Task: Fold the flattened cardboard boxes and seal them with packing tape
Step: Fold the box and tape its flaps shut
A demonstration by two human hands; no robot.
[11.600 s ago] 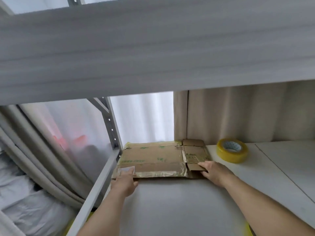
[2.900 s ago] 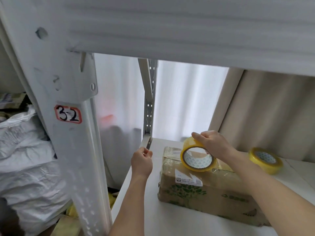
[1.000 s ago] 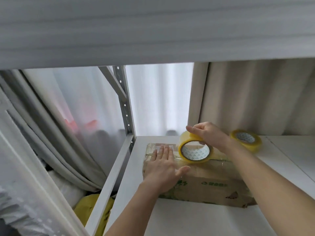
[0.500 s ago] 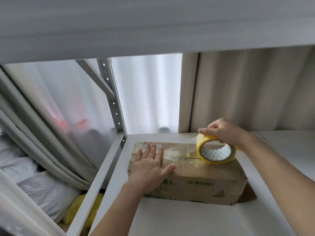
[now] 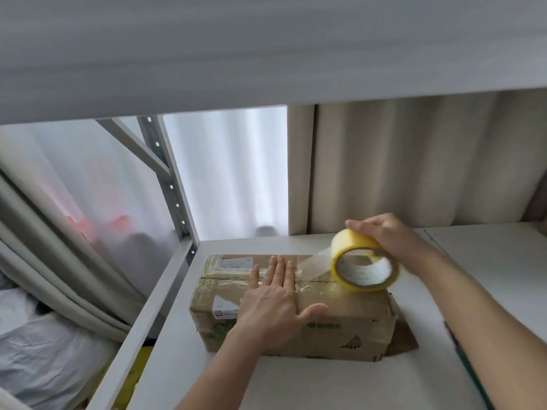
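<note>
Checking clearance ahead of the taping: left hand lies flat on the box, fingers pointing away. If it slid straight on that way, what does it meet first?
Likely nothing on the box: the left hand would pass its far edge, then reach the sheer curtain. Depth unclear.

The box (image 5: 340, 315) is brown cardboard with green print on its front, white labels and glossy clear tape. The tape roll (image 5: 363, 263) is yellow with a white-patterned core. The shelf (image 5: 488, 261) is white, the curtain (image 5: 414, 164) beige, and the post (image 5: 170, 184) grey with a row of holes.
</note>
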